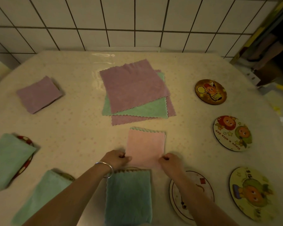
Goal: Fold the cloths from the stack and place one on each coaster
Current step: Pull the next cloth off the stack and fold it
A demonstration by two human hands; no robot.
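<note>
Centrally: pink cloth [145,146], folded, on the tablecloth [75,128]; left hand [117,159] and right hand [171,161] each pinch a near corner. Stack of 3 unfolded cloths [134,88] just behind. 4 folded cloths, apparently all on coasters, left and front. 4 bare coasters right.

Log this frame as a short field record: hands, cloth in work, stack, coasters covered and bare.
left hand: pinches pink cloth's near left corner
right hand: pinches its near right corner
pink cloth: folded, flat on table
stack: three unfolded cloths, purple on top
folded cloths placed: four
bare coasters: four, on the right
</note>
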